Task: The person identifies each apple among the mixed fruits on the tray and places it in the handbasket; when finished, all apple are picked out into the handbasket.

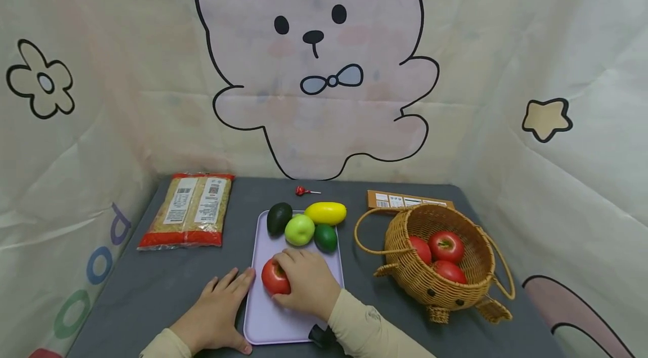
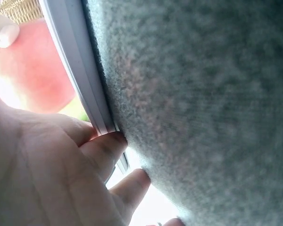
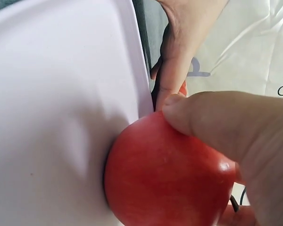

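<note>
A red apple [image 1: 275,277] is on the lilac tray [image 1: 263,324], gripped from above by my right hand [image 1: 309,282]. In the right wrist view my thumb presses the side of the apple [image 3: 165,174], close over the tray's surface. My left hand [image 1: 217,310] lies with fingers spread along the tray's left edge, and in the left wrist view its fingertips touch the rim [image 2: 80,61]. At the tray's far end sit a green apple [image 1: 299,229], a dark avocado [image 1: 279,219], a greener avocado [image 1: 325,238] and a yellow mango-like fruit [image 1: 325,213].
On the right stands a wicker basket [image 1: 420,290] with an animal face, holding red apples [image 1: 446,247]. A cardboard box [image 1: 379,200] lies behind it. A bag of grain [image 1: 189,211] lies at the back left, and a red lollipop [image 1: 301,191] is beyond the tray.
</note>
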{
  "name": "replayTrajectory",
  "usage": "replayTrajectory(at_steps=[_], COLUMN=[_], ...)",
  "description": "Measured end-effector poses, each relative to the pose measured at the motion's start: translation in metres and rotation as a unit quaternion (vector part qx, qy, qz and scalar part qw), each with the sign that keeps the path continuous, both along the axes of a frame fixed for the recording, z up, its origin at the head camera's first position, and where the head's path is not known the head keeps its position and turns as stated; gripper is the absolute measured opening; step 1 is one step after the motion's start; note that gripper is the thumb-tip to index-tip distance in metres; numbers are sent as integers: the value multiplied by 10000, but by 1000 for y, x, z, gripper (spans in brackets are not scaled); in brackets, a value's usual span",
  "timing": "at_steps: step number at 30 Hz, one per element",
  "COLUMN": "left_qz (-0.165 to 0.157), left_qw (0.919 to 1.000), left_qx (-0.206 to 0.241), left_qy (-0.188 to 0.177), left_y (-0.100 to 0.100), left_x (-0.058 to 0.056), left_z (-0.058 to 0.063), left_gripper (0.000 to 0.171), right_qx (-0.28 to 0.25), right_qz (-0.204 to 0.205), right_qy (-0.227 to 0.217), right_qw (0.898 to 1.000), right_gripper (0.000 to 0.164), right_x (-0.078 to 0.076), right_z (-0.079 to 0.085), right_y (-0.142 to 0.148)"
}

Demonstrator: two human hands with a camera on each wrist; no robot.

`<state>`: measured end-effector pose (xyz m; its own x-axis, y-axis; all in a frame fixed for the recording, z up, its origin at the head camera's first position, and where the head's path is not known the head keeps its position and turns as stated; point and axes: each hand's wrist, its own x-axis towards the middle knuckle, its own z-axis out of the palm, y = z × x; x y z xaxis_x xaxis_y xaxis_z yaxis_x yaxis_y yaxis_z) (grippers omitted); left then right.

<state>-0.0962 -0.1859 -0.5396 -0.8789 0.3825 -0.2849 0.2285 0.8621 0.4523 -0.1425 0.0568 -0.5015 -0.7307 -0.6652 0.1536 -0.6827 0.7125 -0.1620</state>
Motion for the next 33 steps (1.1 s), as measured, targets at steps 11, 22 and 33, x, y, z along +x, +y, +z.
replayTrajectory(at_steps=[11,22,33], left_qz=[59,47,39], left_qw=[9999,9999,9997], left_qx=[-63,-150,-222], left_qy=[-143,-30,-136], left_y=[0,0,2], left_x=[-1,0,-2], left_z=[1,2,4], left_gripper=[147,149,149], right_qx=[-106,-568,-1303], right_qz=[104,139,-541], right_qy=[-128,176,783], right_qw=[9998,9981,9869], right_gripper=[66,65,70], right_x=[11,24,30], right_z=[2,30,86], right_y=[16,37,77])
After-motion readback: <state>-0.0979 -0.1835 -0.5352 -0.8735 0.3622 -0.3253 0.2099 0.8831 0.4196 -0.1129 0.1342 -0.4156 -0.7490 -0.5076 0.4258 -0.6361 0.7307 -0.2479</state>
